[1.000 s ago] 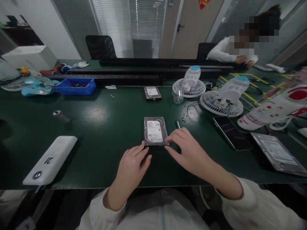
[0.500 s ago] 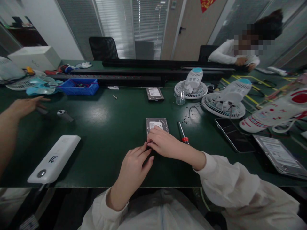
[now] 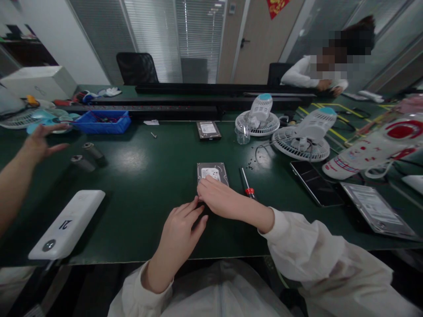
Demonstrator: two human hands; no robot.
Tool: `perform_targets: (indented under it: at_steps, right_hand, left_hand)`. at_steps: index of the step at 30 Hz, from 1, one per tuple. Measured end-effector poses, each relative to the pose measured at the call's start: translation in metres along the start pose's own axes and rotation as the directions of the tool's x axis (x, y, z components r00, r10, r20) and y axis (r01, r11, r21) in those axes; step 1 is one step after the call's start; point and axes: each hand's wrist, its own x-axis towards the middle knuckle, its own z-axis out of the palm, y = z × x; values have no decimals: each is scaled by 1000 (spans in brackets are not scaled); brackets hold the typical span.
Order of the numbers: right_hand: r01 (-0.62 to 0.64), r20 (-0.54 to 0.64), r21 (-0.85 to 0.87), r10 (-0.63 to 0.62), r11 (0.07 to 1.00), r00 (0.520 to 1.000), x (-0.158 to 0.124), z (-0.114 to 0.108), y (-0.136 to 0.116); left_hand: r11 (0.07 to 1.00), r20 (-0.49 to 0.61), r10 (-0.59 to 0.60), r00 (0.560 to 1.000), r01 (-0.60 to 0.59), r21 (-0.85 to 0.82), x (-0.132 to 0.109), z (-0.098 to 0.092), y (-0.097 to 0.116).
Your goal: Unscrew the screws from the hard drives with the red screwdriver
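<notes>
A hard drive with a white label lies flat on the dark green table in front of me. My right hand covers its near part, fingers curled and pinched together at the near left corner; whatever is between them is hidden. My left hand rests just nearer to me, its fingertips reaching that same corner and meeting the right fingers. Its thumb stands apart and its fingers are loosely stretched. Right of the drive lies a screwdriver with a red and dark handle. Several tiny dark screws are scattered beyond it.
Another person's hand hovers at left near two metal cylinders. A white power bank, blue bin, second hard drive, fan parts, phone, white bottle and larger drive surround me.
The view has shifted slightly. At left the other person's hand has moved up and away from a metal cylinder, which now stands clear beside the other one. My hands keep their pose at the drive.
</notes>
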Motion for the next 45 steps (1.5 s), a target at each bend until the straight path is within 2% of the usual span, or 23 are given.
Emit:
perform_targets:
  at_steps: [8,14,16,18,21,23,25,29,33,38,40,42,45]
  right_hand:
    - [57,25,-6,-57,998,998,1,-5,5]
    - [32,-32,62,-30,998,999,-1,-16,11]
    - [-31,-74,98,38,995,997,-9,-28,29]
    - [-152,-114,130,167,980,979,-24,-39,58]
    - [-398,-145,141,417,907,898,-54,-44,115]
    - [-516,-90,140,530,845,843,-72,-36,149]
    - [-595,-8,140,602,791,799,-83,-23,172]
    - [-658,102,159,651,736,752,-86,6,190]
    - [-659,103,199,653,726,750,-82,17,194]
    - [-647,-11,269,674,713,739,-90,-4,183]
    - [-638,-89,301,687,709,721,-94,-18,163]
    - [-614,-133,343,684,711,717,-97,-27,132]
    - [-556,-138,380,639,740,756,-97,-25,75]
  left_hand:
    - [1000,-4,-6,1000,6,-3,0,0,0]
    - [1000,-3,-13,1000,13,2,-1,0,0]
    - [1000,0,-17,1000,17,9,-1,0,1]
    - [1000,7,-18,1000,18,13,-1,-1,1]
    - [1000,8,-9,1000,9,14,0,-2,1]
    - [1000,0,-3,1000,3,16,0,-2,1]
    - [1000,-6,2,1000,-2,18,0,-2,1]
    - [1000,-10,3,1000,-3,19,0,-1,1]
    - [1000,-4,-10,1000,10,10,-1,-1,0]
    - [999,4,-35,999,35,-7,-3,0,-1]
    - [998,2,-64,998,64,-25,-4,2,-2]
    - [993,8,-114,993,114,-38,-5,3,-2]
    - [978,42,-201,979,203,-48,-6,5,-3]
